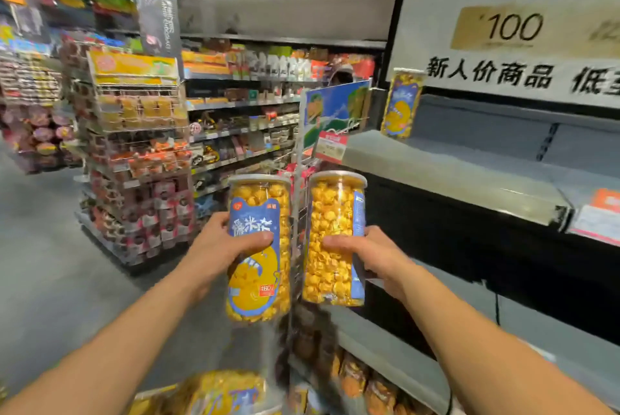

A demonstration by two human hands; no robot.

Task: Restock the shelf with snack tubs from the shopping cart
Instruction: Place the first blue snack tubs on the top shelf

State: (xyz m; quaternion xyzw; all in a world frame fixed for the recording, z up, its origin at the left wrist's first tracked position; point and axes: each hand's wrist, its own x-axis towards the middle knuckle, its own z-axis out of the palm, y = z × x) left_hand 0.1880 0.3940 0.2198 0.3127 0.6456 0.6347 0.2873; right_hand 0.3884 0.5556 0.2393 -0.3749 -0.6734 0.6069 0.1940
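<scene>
I hold two clear tubs of yellow popcorn upright in front of me. My left hand (223,247) grips the left tub (258,267), whose blue label faces me. My right hand (369,255) grips the right tub (335,213), label turned to the right. A third matching tub (400,102) stands alone at the left end of the grey shelf (453,176) on my right. More tubs (218,393) lie blurred at the bottom edge, below my arms.
A white sign with black characters and "100" (513,29) hangs above the grey shelf. A lower shelf (396,354) holds orange snack bags (365,384). A wire rack of snacks (134,153) stands left, across the grey aisle floor (50,263). Stocked shelves (241,106) fill the background.
</scene>
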